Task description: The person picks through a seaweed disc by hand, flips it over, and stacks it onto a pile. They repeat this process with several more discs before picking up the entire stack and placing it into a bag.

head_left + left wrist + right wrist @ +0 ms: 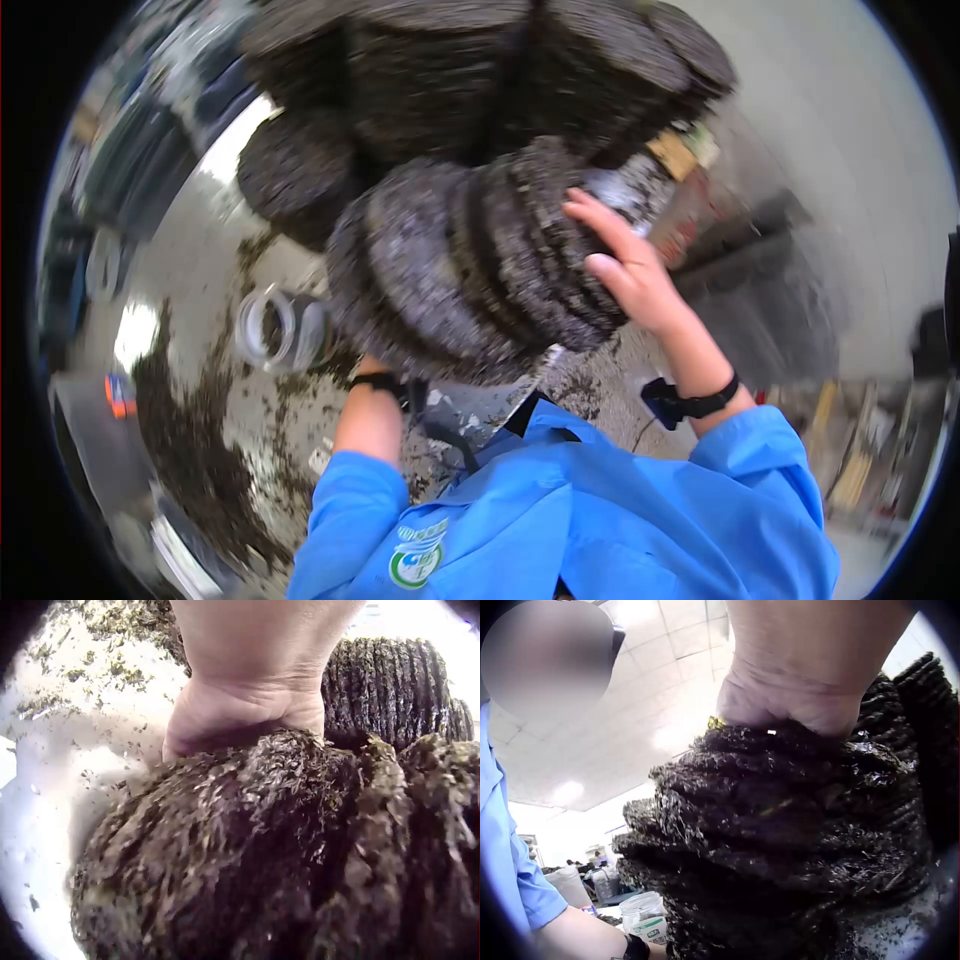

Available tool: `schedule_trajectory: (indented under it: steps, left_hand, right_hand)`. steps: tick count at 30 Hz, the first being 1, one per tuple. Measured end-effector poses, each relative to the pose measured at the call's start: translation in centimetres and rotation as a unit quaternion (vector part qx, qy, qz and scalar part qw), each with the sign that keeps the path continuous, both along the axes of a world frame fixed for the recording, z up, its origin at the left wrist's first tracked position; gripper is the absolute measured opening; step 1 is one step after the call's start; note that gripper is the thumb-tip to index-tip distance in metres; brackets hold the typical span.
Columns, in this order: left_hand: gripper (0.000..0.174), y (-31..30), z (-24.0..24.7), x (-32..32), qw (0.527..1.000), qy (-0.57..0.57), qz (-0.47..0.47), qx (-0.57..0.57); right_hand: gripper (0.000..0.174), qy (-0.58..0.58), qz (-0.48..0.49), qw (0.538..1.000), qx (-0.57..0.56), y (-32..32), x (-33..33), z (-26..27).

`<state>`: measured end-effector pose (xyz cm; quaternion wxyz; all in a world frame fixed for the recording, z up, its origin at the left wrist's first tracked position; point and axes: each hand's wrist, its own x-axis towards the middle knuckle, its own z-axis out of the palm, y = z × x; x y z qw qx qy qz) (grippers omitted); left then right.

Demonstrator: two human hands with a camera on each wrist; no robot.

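Note:
Several thick, dark round cakes of what looks like dried seaweed [430, 260] lean together in a tilted row in front of my body. My right hand [632, 268] lies against the right end of this row, with fingers stretched along the end cake and the thumb apart. At the left end, my left hand [244, 716] reaches in behind the cakes. The heel of that hand touches their flaky edge in the left wrist view, and its fingers are hidden. In the right wrist view the cakes [780, 817] hide the right fingers.
Tall stacks of similar cakes [440, 90] stand just beyond, with a shorter stack [295, 175] to their left. A clear plastic jar [283, 330] sits left of the row. Dark flakes [190, 430] litter the pale tabletop. A small yellowish block [672, 155] lies at the right.

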<state>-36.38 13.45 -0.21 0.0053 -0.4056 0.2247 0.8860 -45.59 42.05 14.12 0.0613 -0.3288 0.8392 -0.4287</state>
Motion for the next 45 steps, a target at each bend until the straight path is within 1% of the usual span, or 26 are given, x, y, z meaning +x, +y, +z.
schedule_trajectory:
  steps: [3, 4, 8, 10, 12, 13, 15, 18, 20, 21, 23, 25, 26, 27, 29, 31, 33, 35, 36, 37, 39, 41, 42, 43, 44, 45]
  left_hand:
    - [0.051, 3.5, 1.6, -1.3, 0.995, 0.026, -0.092, 0.003]
    - [0.051, 4.5, 2.2, -1.3, 0.993, 0.031, -0.118, 0.002]
    - [0.052, 6.1, 4.1, 0.6, 0.980, 0.052, -0.193, -0.021]
    - [0.052, 4.0, 3.6, 6.6, 0.974, 0.052, -0.218, -0.037]
    - [0.052, -4.1, 2.8, 20.7, 0.969, 0.049, -0.237, -0.057]
    - [0.052, -5.9, 3.2, 23.3, 0.966, 0.050, -0.243, -0.068]
    - [0.052, -4.2, 4.4, 19.8, 0.964, 0.054, -0.246, -0.086]
    - [0.052, -1.5, 5.9, 10.2, 0.966, 0.064, -0.219, -0.122]
    - [0.052, -3.6, 6.9, 15.0, 0.972, 0.068, -0.165, -0.154]
    - [0.046, -2.6, 9.4, 16.1, 0.957, 0.054, -0.168, -0.231]
    - [0.043, -5.6, 10.6, 20.0, 0.950, 0.085, -0.153, -0.258]
    - [0.047, -6.2, 11.3, 23.3, 0.965, 0.033, -0.031, -0.257]
    - [0.055, -6.6, 10.3, 24.5, 0.959, 0.000, -0.016, -0.283]
    - [0.064, -7.5, 8.5, 25.9, 0.953, -0.034, -0.008, -0.302]
    - [0.081, -9.8, 2.6, 28.7, 0.951, -0.152, -0.021, -0.267]
    - [0.091, -8.4, 0.7, 29.0, 0.929, -0.206, 0.011, -0.307]
    - [0.086, -8.1, -0.2, 29.7, 0.915, -0.235, 0.056, -0.322]
    - [0.081, -8.9, -2.5, 30.9, 0.955, -0.107, 0.072, -0.267]
    - [0.080, -7.3, 0.2, 29.9, 0.959, -0.134, 0.098, -0.229]
    - [0.080, -7.2, -0.3, 29.9, 0.958, -0.137, 0.115, -0.223]
    - [0.078, -7.2, -0.9, 30.5, 0.988, -0.067, 0.072, -0.123]
    - [0.078, -4.3, -0.1, 28.3, 0.978, -0.090, 0.011, -0.189]
    - [0.076, -5.0, -6.4, 28.9, 0.967, -0.112, -0.003, -0.229]
    - [0.076, -4.3, -5.4, 28.6, 0.967, -0.111, 0.012, -0.227]
    - [0.073, -3.6, -3.1, 28.2, 0.974, -0.069, 0.026, -0.213]
    - [0.071, -3.3, -1.4, 27.7, 0.978, -0.026, 0.040, -0.203]
  right_hand:
    - [0.055, 0.027, -0.018, 0.999, -0.019, 2.3, 2.5, -0.9]
    - [0.066, 0.031, -0.027, 0.999, -0.017, 2.6, 3.2, -1.2]
    - [0.065, 0.064, -0.019, 0.997, -0.026, 4.0, 6.7, -2.3]
    - [0.064, 0.062, -0.032, 0.996, -0.064, 4.7, 8.6, -2.8]
    - [0.064, 0.056, -0.055, 0.991, -0.109, 5.6, 9.9, -3.4]
    - [0.064, 0.055, -0.070, 0.989, -0.117, 6.1, 10.1, -3.9]
    - [0.065, 0.000, -0.067, 0.971, -0.230, 7.3, 9.8, -5.0]
    - [0.068, -0.027, -0.053, 0.955, -0.289, 8.1, 9.1, -6.4]
    - [0.064, -0.044, -0.024, 0.937, -0.345, 7.3, 8.0, -7.1]
    - [0.062, -0.068, -0.003, 0.929, -0.364, 6.9, 7.5, -6.9]
    - [0.064, -0.175, 0.053, 0.897, -0.403, 5.5, 6.2, -8.5]
    - [0.066, -0.195, 0.091, 0.912, -0.349, 4.4, 5.5, -10.7]
    - [0.068, -0.264, 0.078, 0.907, -0.319, 4.2, 5.5, -11.6]
    - [0.064, -0.388, 0.081, 0.848, -0.351, 3.8, 5.2, -14.8]
    - [0.058, -0.491, 0.029, 0.820, -0.292, 3.4, 5.0, -19.2]
    - [0.055, -0.493, -0.090, 0.834, -0.230, 2.9, 5.4, -19.3]
    - [0.059, -0.490, -0.082, 0.839, -0.224, 3.0, 4.3, -18.9]
    - [0.064, -0.504, -0.077, 0.831, -0.220, 2.8, 2.9, -19.4]
    - [0.066, -0.508, -0.107, 0.830, -0.203, 2.2, 2.9, -18.9]
    - [0.069, -0.512, -0.139, 0.827, -0.186, 1.6, 2.8, -18.2]
    - [0.071, -0.585, -0.086, 0.782, -0.198, 0.3, 3.1, -17.0]
    - [0.070, -0.608, -0.068, 0.774, -0.160, -2.4, 5.1, -16.9]
    - [0.065, -0.579, -0.102, 0.797, -0.141, -4.0, 6.3, -16.0]
    - [0.060, -0.550, -0.138, 0.815, -0.118, -4.5, 7.2, -15.5]
    - [0.060, -0.583, -0.040, 0.790, -0.184, -3.6, 6.4, -16.2]
    - [0.057, -0.614, -0.018, 0.759, -0.215, -2.6, 5.1, -17.9]
